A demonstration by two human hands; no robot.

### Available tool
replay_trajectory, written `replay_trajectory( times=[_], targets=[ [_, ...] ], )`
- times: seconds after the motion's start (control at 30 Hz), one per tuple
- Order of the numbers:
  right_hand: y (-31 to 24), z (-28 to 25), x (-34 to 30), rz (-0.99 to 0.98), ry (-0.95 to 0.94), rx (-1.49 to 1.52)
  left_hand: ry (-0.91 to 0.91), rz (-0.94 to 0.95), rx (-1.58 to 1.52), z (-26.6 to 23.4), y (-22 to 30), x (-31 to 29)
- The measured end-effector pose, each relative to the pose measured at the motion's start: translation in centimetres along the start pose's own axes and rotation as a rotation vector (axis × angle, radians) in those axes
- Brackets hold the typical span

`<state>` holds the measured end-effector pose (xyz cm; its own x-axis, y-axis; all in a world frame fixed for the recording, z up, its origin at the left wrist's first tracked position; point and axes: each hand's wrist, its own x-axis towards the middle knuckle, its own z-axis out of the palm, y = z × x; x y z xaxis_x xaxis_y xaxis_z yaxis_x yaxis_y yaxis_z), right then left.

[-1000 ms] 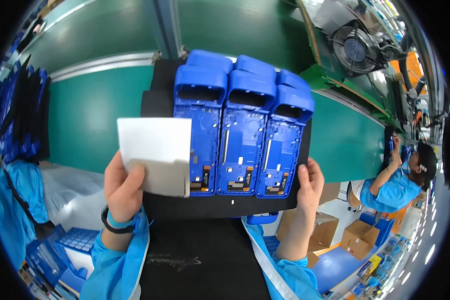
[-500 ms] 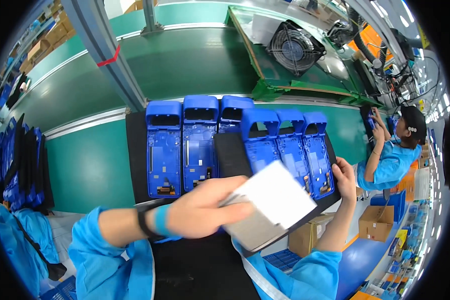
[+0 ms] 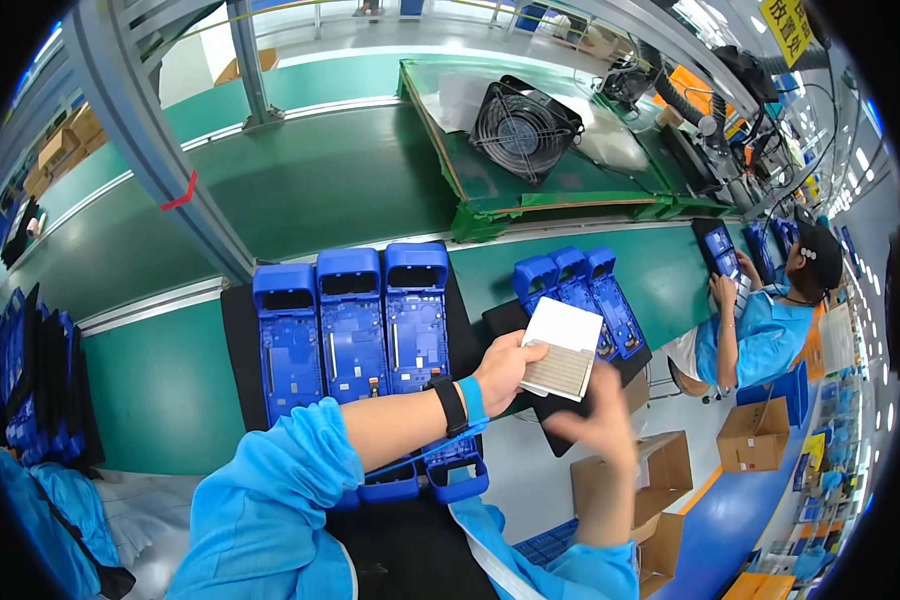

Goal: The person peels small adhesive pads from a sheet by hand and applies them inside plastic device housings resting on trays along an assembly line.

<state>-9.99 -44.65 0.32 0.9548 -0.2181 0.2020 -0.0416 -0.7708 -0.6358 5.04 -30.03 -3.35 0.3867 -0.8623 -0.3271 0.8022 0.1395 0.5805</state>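
Note:
In my left hand [image 3: 505, 372] is a small stack of white sheets [image 3: 562, 335], its lower part covered with beige strips. The thumb lies on top of it. My right hand [image 3: 602, 425], blurred, is just below the stack's right corner, thumb apart from the fingers, with nothing visible in it. Left of my hands, three open blue device housings [image 3: 353, 335] lie side by side on a black mat [image 3: 238, 345]. More blue housings [image 3: 458, 482] lie under my left forearm, partly hidden. Beyond the stack, three more blue housings [image 3: 610, 300] rest on another black mat [image 3: 505, 318].
A green bench [image 3: 160, 390] runs across, with a metal post [image 3: 145, 130] behind it. A black fan [image 3: 525, 130] stands on a raised glass-topped platform. Housings stand packed at far left [image 3: 30, 380]. At right, a co-worker [image 3: 770, 320] handles housings; cardboard boxes [image 3: 755, 437] are on the floor.
My right hand has let go of the right-hand mat and come to the stack. That mat with its three housings now lies farther right, apart from the left mat. The view has shifted right.

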Motion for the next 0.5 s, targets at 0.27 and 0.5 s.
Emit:
replay_trajectory(
  times=[0.27,0.5],
  targets=[
    [5.4,3.1,-6.6,0.236,0.223,-0.554,0.02,0.05,0.133,-0.2,-0.2,-2.0],
    [27.0,-6.9,-6.8,0.55,0.614,-0.813,-0.003,0.23,0.281,-2.6,7.1,-12.1]
  ],
)
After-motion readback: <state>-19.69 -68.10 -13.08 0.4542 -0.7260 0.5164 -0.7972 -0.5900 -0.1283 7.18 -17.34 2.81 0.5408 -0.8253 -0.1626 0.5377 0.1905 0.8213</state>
